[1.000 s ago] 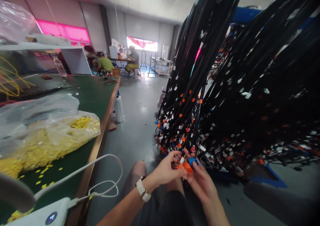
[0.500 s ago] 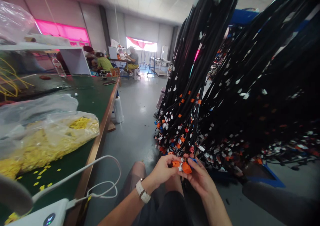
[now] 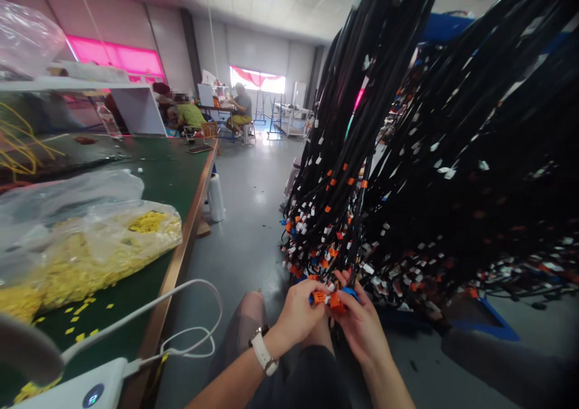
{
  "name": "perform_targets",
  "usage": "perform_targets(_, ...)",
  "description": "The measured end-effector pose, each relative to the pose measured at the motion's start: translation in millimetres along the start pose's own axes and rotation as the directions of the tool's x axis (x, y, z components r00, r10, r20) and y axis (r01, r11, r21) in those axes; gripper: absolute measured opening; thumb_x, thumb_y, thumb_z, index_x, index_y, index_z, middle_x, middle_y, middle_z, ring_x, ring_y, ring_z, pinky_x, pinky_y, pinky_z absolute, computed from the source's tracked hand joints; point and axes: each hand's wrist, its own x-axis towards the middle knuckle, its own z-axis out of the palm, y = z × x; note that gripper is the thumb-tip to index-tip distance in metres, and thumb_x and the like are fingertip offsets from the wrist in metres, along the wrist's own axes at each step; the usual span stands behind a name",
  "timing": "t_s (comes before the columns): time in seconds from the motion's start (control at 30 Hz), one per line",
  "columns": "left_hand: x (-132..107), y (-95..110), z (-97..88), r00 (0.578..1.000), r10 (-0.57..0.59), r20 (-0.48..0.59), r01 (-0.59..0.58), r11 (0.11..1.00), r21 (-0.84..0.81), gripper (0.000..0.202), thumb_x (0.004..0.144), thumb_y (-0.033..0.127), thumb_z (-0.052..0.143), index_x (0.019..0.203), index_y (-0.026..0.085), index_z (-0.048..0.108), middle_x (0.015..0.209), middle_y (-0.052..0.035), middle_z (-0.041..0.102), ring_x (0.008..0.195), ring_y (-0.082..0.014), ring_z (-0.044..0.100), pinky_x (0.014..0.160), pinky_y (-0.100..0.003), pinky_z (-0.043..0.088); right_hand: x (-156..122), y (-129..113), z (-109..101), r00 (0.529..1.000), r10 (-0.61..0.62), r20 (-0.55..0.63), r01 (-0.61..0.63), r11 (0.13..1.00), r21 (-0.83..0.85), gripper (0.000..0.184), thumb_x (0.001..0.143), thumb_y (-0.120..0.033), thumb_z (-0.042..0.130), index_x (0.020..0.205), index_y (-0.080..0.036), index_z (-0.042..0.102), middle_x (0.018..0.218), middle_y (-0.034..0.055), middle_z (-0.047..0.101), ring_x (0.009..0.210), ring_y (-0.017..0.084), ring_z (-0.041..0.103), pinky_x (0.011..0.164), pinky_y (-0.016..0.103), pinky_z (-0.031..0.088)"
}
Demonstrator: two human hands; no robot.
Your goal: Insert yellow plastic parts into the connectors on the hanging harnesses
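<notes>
My left hand (image 3: 299, 313), with a white watch on the wrist, pinches a small orange connector (image 3: 319, 297) at the end of a hanging black cable. My right hand (image 3: 362, 324) closes around another orange connector (image 3: 337, 302), with a blue connector (image 3: 349, 291) just behind its fingers. Both hands meet at the bottom of a big bundle of black wire harnesses (image 3: 362, 155) that hangs from above and ends in many orange, white and blue plugs.
A green workbench (image 3: 149, 276) runs along the left, bearing a clear bag of yellow parts (image 3: 90, 252), a white power bank (image 3: 85, 391) and its white cable (image 3: 181, 312). Other people sit at tables far back. A white roll (image 3: 216, 196) stands on the grey floor.
My hands have closed tighter on the orange connectors and pressed them together; the right hand's fingers now curl over them. The blue connector shows again behind my fingers.
</notes>
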Motion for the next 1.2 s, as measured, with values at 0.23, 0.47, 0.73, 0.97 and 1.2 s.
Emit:
perform_targets(0.23,-3,4,1.3,0.986,0.168,0.021,-0.169,0.985,0.047,0.029,0.068,0.0,0.05,0.087,0.018,0.063,0.092,-0.003,0.061,0.088,-0.0144,0.056,0.082,-0.025,0.044,-8,2,12,0.992,-0.07,-0.103,0.075,0.996,0.042,0.062,0.056,-0.015,0.078,0.112,-0.029,0.058,0.097,-0.0037,0.068,0.075,0.011,0.064,0.064,0.022,0.054)
perform_targets(0.47,-2,5,0.0,0.997,0.078,-0.019,-0.077,0.996,0.04,0.028,0.067,0.003,0.05,0.087,0.018,0.064,0.092,-0.0035,0.064,0.086,-0.0149,0.058,0.081,-0.025,0.044,-8,5,-1,0.99,-0.091,-0.108,0.088,0.996,-0.034,0.06,0.058,-0.02,0.077,0.114,-0.023,0.055,0.074,-0.0032,0.068,0.064,0.012,0.063,0.063,0.027,0.054)
perform_targets(0.73,1,-2,0.4,0.993,-0.117,0.005,0.117,0.991,-0.07,0.021,0.066,0.012,0.055,0.083,0.016,0.065,0.081,-0.0011,0.067,0.074,-0.0138,0.058,0.07,-0.022,0.044,2,17,-20,0.974,-0.216,-0.067,0.184,0.93,-0.317,0.052,0.06,-0.03,0.078,0.106,-0.024,0.055,0.086,-0.002,0.067,0.078,0.014,0.063,0.077,0.028,0.05)
perform_targets(0.97,0,-2,2.8,0.99,-0.133,0.037,0.137,0.982,-0.127,0.02,0.063,0.01,0.054,0.081,0.014,0.064,0.078,-0.0017,0.065,0.071,-0.0135,0.057,0.068,-0.022,0.044,13,15,-30,0.937,-0.346,0.044,0.305,0.75,-0.587,0.048,0.058,-0.031,0.078,0.098,-0.019,0.054,0.081,-0.0007,0.063,0.073,0.017,0.061,0.072,0.03,0.051)
perform_targets(1.2,5,-8,-5.2,0.998,-0.034,-0.048,0.037,0.998,0.058,0.027,0.064,0.004,0.05,0.081,0.018,0.066,0.085,-0.0016,0.065,0.082,-0.0152,0.057,0.077,-0.026,0.043,3,-6,-31,0.993,-0.112,0.023,0.112,0.919,-0.379,0.047,0.06,-0.032,0.078,0.098,-0.021,0.054,0.071,-0.0039,0.064,0.062,0.014,0.061,0.061,0.026,0.053)
